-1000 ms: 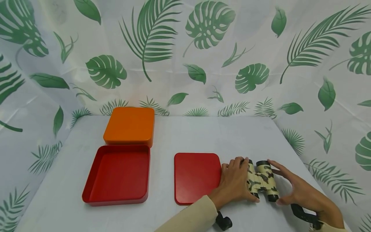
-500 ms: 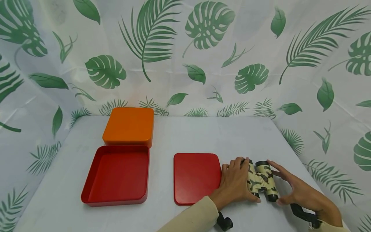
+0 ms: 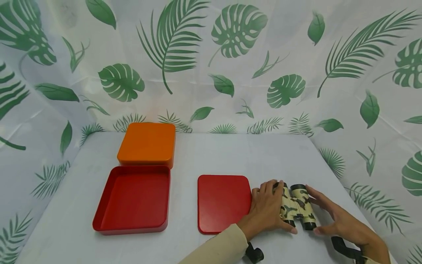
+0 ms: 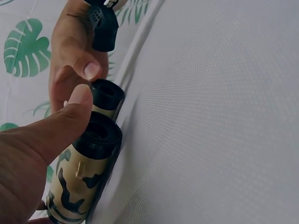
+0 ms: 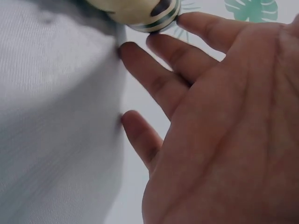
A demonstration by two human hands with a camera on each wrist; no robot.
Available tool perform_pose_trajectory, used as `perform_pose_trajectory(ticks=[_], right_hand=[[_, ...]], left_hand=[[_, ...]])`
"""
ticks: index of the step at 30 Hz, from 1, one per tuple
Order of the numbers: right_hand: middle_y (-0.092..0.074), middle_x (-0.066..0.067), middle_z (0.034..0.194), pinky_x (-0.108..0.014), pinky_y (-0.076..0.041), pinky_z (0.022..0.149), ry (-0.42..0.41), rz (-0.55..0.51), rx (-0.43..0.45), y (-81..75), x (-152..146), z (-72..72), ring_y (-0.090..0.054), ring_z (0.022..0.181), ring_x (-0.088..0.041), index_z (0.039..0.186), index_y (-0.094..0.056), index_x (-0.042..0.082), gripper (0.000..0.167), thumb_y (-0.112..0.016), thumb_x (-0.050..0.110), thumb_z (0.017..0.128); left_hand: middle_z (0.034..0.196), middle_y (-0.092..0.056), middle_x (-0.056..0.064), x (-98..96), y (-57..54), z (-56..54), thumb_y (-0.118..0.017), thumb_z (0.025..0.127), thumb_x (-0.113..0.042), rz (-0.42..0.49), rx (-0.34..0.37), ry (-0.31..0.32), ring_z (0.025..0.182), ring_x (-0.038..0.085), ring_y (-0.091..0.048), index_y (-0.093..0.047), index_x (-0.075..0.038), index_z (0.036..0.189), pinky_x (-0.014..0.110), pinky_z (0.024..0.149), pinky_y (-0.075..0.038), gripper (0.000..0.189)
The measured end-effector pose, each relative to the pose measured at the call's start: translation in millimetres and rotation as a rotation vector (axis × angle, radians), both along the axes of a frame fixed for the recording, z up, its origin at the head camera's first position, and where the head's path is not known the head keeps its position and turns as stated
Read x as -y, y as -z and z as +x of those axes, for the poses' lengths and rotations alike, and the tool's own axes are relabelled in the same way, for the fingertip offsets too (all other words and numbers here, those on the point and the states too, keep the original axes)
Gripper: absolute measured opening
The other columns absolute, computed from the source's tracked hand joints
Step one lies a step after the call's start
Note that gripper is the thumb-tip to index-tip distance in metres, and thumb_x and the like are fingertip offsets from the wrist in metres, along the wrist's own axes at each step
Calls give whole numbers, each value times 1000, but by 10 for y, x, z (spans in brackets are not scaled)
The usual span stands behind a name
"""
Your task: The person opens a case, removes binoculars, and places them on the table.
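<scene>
A pair of camouflage-patterned binoculars [image 3: 298,207] with black ends lies on the white table at the right. My left hand [image 3: 266,209] holds its left barrel, fingers at the far end and thumb at the near eyepiece [image 4: 98,133]. From the other side my right hand [image 3: 341,220] spans the right barrel lengthwise, index finger by the far end and thumb by the near end. In the right wrist view, fingertips meet the edge of the barrel [image 5: 145,14], while the palm stays away from it. Part of the left barrel is hidden behind my left hand.
A flat red lid [image 3: 224,203] lies just left of my left hand. Farther left stands an uncovered red box [image 3: 135,200], with an orange box [image 3: 147,143] right behind it. A leaf-patterned sheet [image 3: 244,84] closes off the table's back and sides.
Almost nothing differs: both hands stay at the binoculars, which keep their place. The right fingers shift very slightly, and the view tilts a little.
</scene>
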State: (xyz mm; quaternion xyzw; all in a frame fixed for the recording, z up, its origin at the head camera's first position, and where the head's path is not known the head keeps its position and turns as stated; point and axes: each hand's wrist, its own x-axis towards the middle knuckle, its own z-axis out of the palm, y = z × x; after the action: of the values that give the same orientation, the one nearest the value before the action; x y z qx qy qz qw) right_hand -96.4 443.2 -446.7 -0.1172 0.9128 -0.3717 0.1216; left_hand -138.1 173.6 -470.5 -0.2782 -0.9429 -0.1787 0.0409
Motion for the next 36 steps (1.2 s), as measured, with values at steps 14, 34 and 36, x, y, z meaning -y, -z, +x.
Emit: perform_pose_trajectory(ticks=[14,34,36], right_hand=[[-35,-33,166,-81,-44,92,53,88,-22,-66,96,-63,-44,132,12,173,-10,24,105,-80,21,95],[-15,-15,179,-94,-20,97,131,117,-224,-362,738,-235,-15,154,-61,170,-11,41,110,-86,31,90],[-17,-15,179,-94,-19,99,122,103,-249,-365,807,-265,-15,155,-60,170,-14,40,109,-87,30,89]], left_hand=[[172,-31,-1,85,-91,23,-67,66,-97,-6,-4,7,156,17,-32,-23,-26,170,41,116,-42,134],[180,-16,1,522,-267,-67,-44,103,-73,58,54,-12,166,25,-17,-26,-22,170,52,129,-29,87],[180,-16,1,562,-282,-78,-43,103,-73,51,53,-24,166,25,-17,-26,-22,170,51,130,-28,86]])
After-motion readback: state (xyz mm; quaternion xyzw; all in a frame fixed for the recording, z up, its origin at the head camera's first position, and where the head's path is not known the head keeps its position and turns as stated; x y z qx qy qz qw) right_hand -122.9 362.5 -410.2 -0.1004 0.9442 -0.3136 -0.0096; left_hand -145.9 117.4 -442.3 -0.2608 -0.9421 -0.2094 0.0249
